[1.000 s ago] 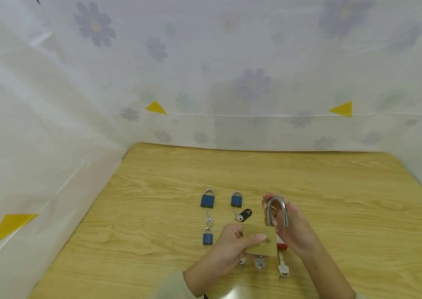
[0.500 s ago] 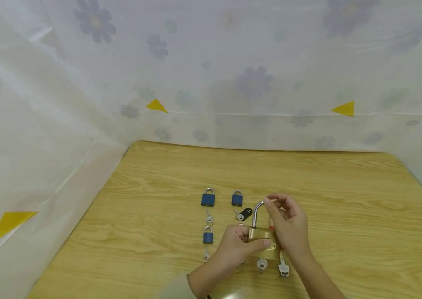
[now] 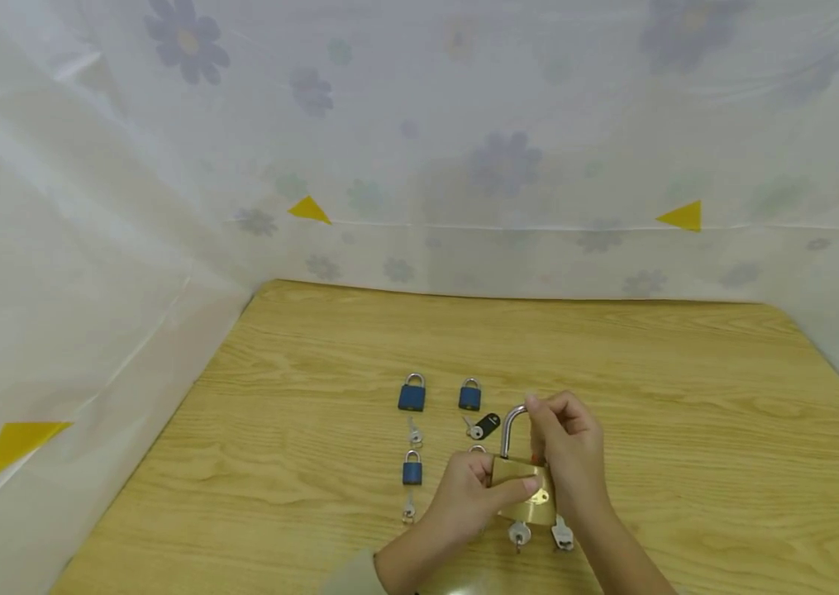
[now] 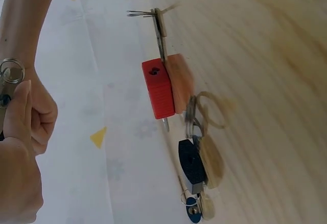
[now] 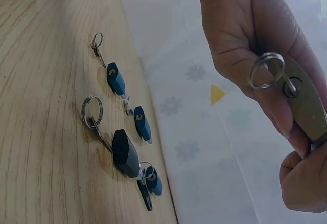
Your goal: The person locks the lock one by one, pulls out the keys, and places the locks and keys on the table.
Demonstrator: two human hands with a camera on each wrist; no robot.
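Observation:
A large brass padlock (image 3: 531, 512) is held above the table. My left hand (image 3: 456, 500) grips its body, with the thumb flat across the front. My right hand (image 3: 571, 450) pinches the top of its steel shackle (image 3: 507, 431) between thumb and fingers, hiding the shackle's right leg. From the padlock's underside hangs a key (image 3: 519, 533) on a ring; in the right wrist view the key ring (image 5: 265, 70) dangles below the keyhole. A red padlock (image 4: 157, 88) lies on the table beyond the hands, almost wholly hidden in the head view.
Blue padlocks lie at back left (image 3: 412, 398), back middle (image 3: 469, 398) and front left (image 3: 412, 473), each with keys close by. One key has a black tag (image 3: 488, 426). A dark padlock (image 5: 125, 153) sits behind my left hand. Another key (image 3: 563, 535) lies near my right wrist.
My right hand has turned and moved from behind the shackle to pinch its top. The shackle has swung round and the padlock body has tilted and shifted slightly right.

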